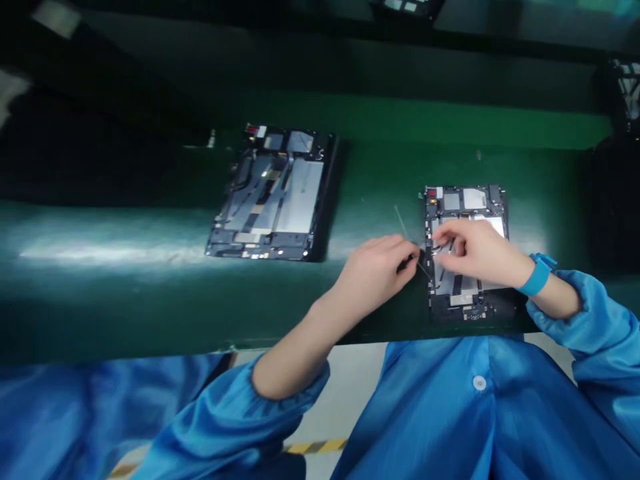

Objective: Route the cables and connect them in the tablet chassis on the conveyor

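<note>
My left hand [383, 265] is at the left edge of an opened tablet [465, 300], thumb and fingertips pinched together. Between them runs a thin translucent strip [400, 220], sticking out above and below the fingers; its exact kind is unclear. Over the middle of that tablet is my right hand [477, 250], with a blue wristband [537, 275]. Its thumb and forefinger are curled but apart, and nothing shows between them. The hand hides part of the tablet's silvery inside, dark flat cables and small boards.
A second opened tablet [300, 197] lies to the left on the green bench [150, 293]. Dark objects stand at the far left and the right edge [615, 200]. Another device part [407, 7] shows at the top. A blue-sleeved person [60, 413] sits at lower left.
</note>
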### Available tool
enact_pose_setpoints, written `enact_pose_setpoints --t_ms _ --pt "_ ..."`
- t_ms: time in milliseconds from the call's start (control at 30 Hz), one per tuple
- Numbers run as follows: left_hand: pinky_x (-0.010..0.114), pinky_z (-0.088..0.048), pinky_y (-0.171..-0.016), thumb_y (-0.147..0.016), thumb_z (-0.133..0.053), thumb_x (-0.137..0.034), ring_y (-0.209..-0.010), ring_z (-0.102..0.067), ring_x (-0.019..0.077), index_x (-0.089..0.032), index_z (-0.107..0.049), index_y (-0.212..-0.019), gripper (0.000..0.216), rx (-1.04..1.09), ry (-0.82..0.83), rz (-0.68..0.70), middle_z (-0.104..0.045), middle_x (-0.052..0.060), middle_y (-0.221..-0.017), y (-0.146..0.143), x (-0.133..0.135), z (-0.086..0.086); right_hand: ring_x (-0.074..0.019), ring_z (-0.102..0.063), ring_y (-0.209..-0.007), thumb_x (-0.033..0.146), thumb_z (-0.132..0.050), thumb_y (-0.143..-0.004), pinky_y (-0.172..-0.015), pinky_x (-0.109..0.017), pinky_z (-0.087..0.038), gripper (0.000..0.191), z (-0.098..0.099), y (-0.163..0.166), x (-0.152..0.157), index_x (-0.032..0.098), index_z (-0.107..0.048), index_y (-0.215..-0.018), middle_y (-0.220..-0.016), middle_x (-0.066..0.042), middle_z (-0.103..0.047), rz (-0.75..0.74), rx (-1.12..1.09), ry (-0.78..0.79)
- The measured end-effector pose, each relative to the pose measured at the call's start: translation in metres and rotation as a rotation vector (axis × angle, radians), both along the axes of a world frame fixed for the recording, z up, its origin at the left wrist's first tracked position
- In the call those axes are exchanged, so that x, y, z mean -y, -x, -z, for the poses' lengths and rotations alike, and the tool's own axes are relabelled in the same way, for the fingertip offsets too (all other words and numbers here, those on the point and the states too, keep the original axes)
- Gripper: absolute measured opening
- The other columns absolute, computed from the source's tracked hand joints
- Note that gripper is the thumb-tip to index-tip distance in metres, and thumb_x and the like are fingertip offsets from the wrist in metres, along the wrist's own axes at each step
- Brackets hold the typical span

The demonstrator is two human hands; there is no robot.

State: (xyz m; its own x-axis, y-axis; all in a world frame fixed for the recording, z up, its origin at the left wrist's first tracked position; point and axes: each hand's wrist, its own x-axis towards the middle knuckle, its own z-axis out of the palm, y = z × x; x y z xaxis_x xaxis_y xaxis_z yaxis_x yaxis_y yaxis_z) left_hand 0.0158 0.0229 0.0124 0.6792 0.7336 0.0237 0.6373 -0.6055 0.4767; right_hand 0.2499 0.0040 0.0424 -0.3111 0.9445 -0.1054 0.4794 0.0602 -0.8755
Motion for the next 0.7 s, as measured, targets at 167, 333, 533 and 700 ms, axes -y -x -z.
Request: enact_pose_setpoints --t_ms 167,333,533,700 --pt "0.034 -0.055 -0.084 -0.098 -0.060 -0.014 -0.093 -0.068 0.0203 -0.025 -0.073 -0.111 0.022 0.292 -0.311 -0.039 -0.074 0.005 -0.102 -0.005 0.019 -0.016 -0.0112 -0.059 -0.063 0.004 -0.071 -0.083 -0.068 -0.025 -0.042 0.013 0.001 0.026 0.006 0.017 -0.069 -0.081 -0.073 0.002 -0.070 -0.177 0.216 -0.033" --pt "0.028 -0.056 -0.068 -0.091 -0.068 -0.016 -0.074 -0.061 0.0123 -0.028 -0.044 -0.154 0.068 0.544 0.047 -0.300 -0.065 0.006 -0.119 -0.013 0.024 -0.002 -0.0096 -0.059 -0.060 -0.003 -0.069 -0.080 -0.068 -0.023 -0.042 0.021 -0.001 -0.005 -0.002 0.018 -0.072 -0.084 -0.068 0.005 -0.068 -0.316 0.197 -0.093" --pt "0.022 -0.051 -0.056 -0.083 -0.072 -0.015 -0.060 -0.056 0.0046 -0.031 -0.043 -0.149 0.073 0.653 0.817 -0.347 -0.054 0.000 -0.110 -0.026 0.028 0.021 -0.0155 -0.065 -0.074 0.004 -0.069 -0.087 -0.074 -0.027 -0.045 0.015 0.010 -0.011 -0.017 0.018 -0.073 -0.089 -0.082 -0.001 -0.075 -0.367 0.239 -0.259" --pt "0.021 -0.046 -0.054 -0.077 -0.070 -0.009 -0.056 -0.052 0.0025 -0.032 -0.045 -0.145 0.076 0.723 0.882 -0.442 -0.051 -0.001 -0.109 -0.033 0.032 0.022 -0.0206 -0.067 -0.088 0.008 -0.065 -0.092 -0.084 -0.032 -0.049 0.013 0.028 -0.005 -0.029 0.018 -0.073 -0.092 -0.091 -0.005 -0.076 -0.336 0.229 -0.342"
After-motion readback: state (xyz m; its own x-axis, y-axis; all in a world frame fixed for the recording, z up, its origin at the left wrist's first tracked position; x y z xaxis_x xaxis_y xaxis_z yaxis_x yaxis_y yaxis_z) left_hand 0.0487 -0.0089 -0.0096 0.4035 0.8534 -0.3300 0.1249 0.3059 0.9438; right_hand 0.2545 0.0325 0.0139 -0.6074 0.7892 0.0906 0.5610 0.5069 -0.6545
